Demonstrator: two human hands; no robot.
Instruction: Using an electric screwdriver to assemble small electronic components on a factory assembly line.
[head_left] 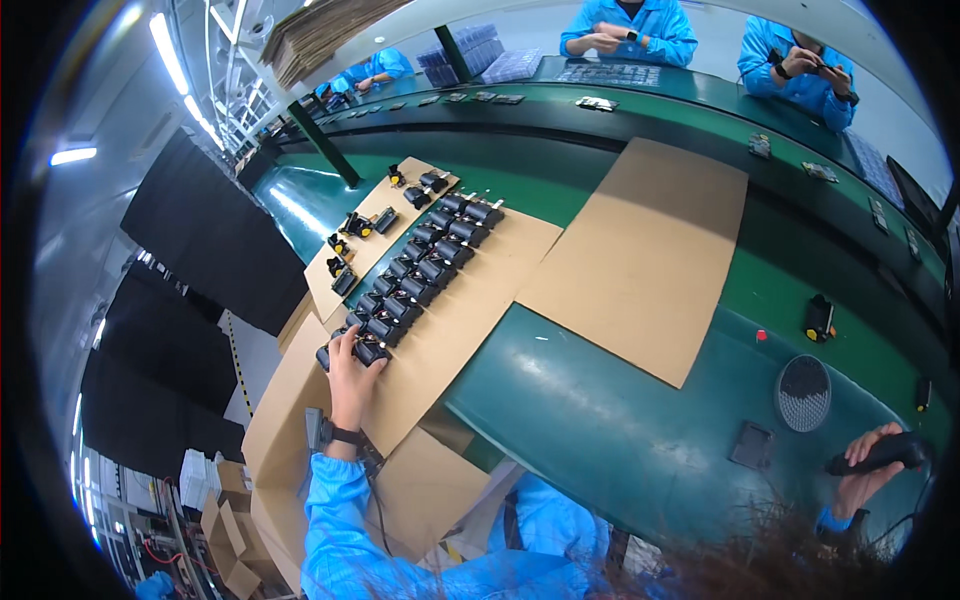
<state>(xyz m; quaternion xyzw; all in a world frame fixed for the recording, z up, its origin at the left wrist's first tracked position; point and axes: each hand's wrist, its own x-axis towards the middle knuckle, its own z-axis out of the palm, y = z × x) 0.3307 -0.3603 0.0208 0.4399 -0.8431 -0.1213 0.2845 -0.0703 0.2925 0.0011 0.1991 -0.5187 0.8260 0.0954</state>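
My left hand [353, 376] is at the near end of two rows of black blocks [437, 270] with small wires and white connectors. Its thumb and fingers are closed around the nearest black block [373, 353], partly hiding it. Far to the right, my right hand [864, 466] is wrapped round a black hand tool [888, 455]; a cable shows below it. The tool's exact kind cannot be made out. Near this hand are a round grey mesh container [803, 400] with dark small parts and a flat dark square tray [752, 445].
Brown cardboard sheets [640, 260] cover part of the green bench [570, 390]. Black-and-yellow assemblies [357, 224] lie behind the rows; another [820, 318] sits at right. A conveyor with circuit boards [597, 103] runs across the back, where co-workers in blue [640, 35] sit.
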